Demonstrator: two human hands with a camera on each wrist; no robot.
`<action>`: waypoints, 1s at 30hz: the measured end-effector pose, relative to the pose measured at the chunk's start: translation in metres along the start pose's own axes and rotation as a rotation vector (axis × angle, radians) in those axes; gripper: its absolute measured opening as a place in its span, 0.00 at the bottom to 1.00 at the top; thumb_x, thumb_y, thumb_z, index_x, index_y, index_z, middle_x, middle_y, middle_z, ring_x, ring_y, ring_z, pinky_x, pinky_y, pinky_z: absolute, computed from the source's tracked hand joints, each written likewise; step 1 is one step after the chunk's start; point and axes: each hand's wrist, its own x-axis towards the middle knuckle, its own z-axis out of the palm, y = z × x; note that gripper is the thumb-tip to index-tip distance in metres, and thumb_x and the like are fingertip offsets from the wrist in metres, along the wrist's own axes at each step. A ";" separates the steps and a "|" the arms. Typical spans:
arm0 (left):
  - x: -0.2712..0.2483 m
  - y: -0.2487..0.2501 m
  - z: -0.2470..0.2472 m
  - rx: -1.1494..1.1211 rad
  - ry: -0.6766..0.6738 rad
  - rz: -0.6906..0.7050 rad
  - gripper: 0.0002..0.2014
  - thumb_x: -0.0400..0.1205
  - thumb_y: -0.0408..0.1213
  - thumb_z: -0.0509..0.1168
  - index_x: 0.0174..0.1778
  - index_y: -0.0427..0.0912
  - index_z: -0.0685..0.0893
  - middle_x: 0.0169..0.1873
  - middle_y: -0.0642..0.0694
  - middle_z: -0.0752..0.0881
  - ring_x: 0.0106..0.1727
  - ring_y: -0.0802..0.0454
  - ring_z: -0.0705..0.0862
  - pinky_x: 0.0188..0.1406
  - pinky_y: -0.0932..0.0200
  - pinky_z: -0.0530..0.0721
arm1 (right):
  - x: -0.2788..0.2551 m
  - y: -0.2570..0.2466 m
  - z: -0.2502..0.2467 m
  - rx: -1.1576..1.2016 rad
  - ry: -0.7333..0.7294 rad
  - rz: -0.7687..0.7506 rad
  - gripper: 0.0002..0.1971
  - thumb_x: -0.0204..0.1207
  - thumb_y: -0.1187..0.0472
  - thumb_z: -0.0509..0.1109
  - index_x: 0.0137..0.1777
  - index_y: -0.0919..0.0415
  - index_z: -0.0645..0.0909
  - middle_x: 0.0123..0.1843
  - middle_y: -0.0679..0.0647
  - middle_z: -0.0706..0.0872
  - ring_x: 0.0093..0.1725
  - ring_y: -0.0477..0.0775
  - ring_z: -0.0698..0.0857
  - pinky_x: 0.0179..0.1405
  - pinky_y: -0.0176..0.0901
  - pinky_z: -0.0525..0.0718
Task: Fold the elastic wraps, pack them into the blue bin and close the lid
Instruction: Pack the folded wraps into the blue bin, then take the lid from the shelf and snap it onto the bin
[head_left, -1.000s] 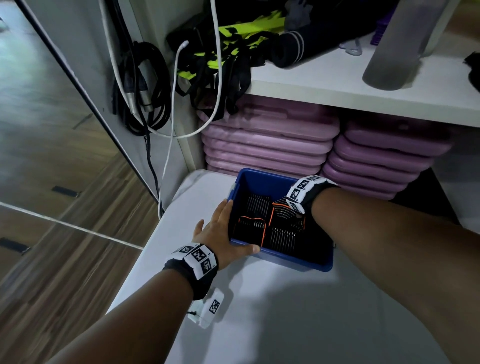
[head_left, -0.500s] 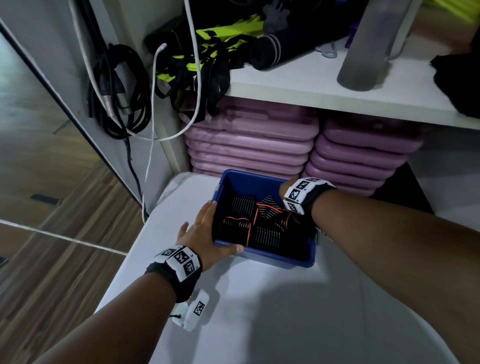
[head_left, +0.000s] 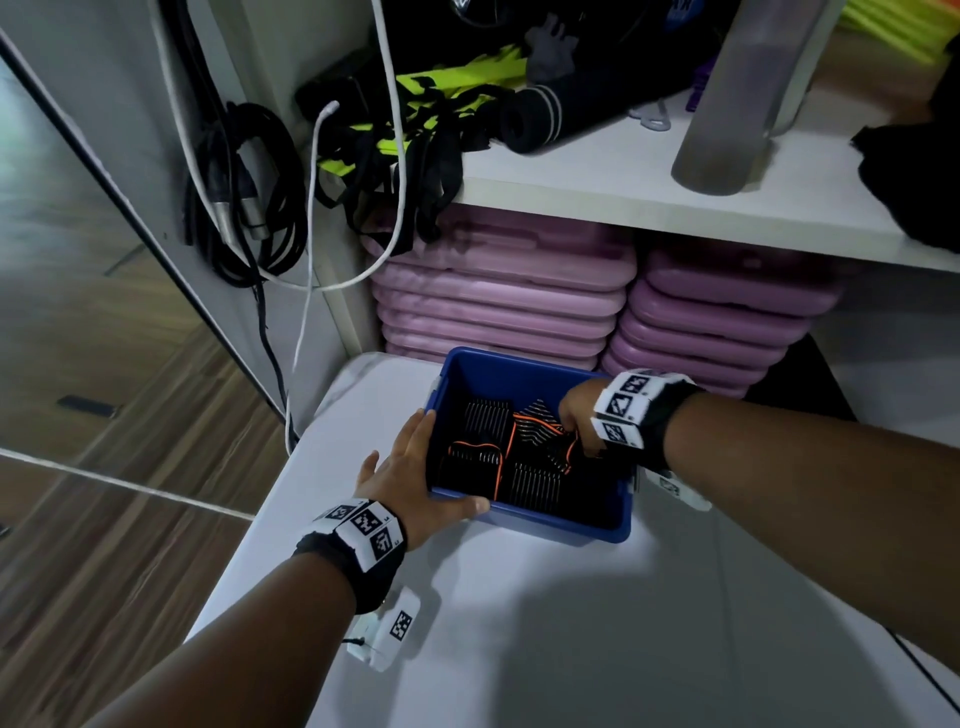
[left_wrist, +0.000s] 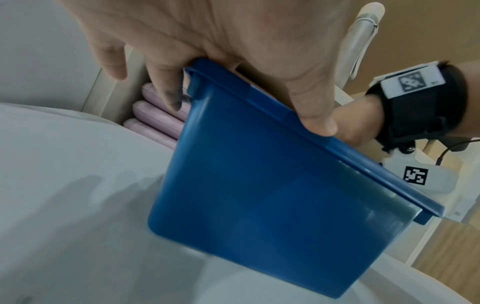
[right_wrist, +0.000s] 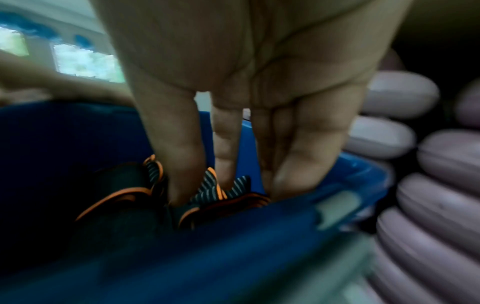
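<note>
Change, right hand: compared with half a second ago, the right hand (head_left: 579, 423) has shifted toward the bin's right wall, and the topmost wrap is more crumpled under it.
Change, bin: the open blue plastic bin (head_left: 558, 522) and the left hand (head_left: 410, 480) keep the same relative placement; bin near the far-left part of the white table (head_left: 571, 639).
Meaning for task: judged as final tucking of the last wrap. Packing appears nearly complete. Lid closing not yet done; no lid is visible in any view.
Task items: black elastic wraps with orange edging and white stripes (head_left: 519, 457), lying inside the bin, several folded flat on its floor.
Left hand state: fingers extended along the bin's left wall, thumb across the near rim; it braces the bin without curling round it.
Right hand state: fingers (right_wrist: 182, 164) straight, pointing down, tips pushed into the wraps; no pinch is visible.
Head view only: bin position on the table, both hands together, pink stacked boards (head_left: 498, 306) on the shelf behind.
Left wrist view only: bin's outer wall and rim lip, thumb (left_wrist: 311, 107) over the rim.
Right wrist view only: fingertip contact with the striped fabric, though blurred.
</note>
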 end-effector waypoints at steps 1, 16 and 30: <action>0.000 0.000 0.000 -0.001 0.000 -0.001 0.62 0.60 0.76 0.67 0.83 0.60 0.38 0.85 0.61 0.45 0.83 0.58 0.56 0.84 0.42 0.49 | 0.007 0.005 0.008 -0.058 -0.057 -0.067 0.15 0.72 0.61 0.75 0.58 0.64 0.87 0.51 0.59 0.87 0.50 0.62 0.87 0.38 0.38 0.75; 0.000 0.002 0.000 0.003 0.008 -0.006 0.62 0.60 0.76 0.67 0.83 0.60 0.39 0.84 0.62 0.46 0.83 0.59 0.56 0.84 0.41 0.50 | 0.029 0.019 0.035 -0.131 0.067 -0.076 0.14 0.57 0.61 0.78 0.45 0.51 0.90 0.44 0.53 0.91 0.45 0.58 0.90 0.48 0.50 0.90; -0.015 0.021 0.009 -0.135 0.079 0.063 0.56 0.56 0.67 0.75 0.78 0.67 0.53 0.70 0.66 0.71 0.67 0.57 0.77 0.69 0.39 0.75 | -0.080 0.002 0.150 1.080 0.328 0.260 0.21 0.79 0.46 0.67 0.66 0.53 0.68 0.43 0.45 0.83 0.45 0.54 0.88 0.35 0.41 0.77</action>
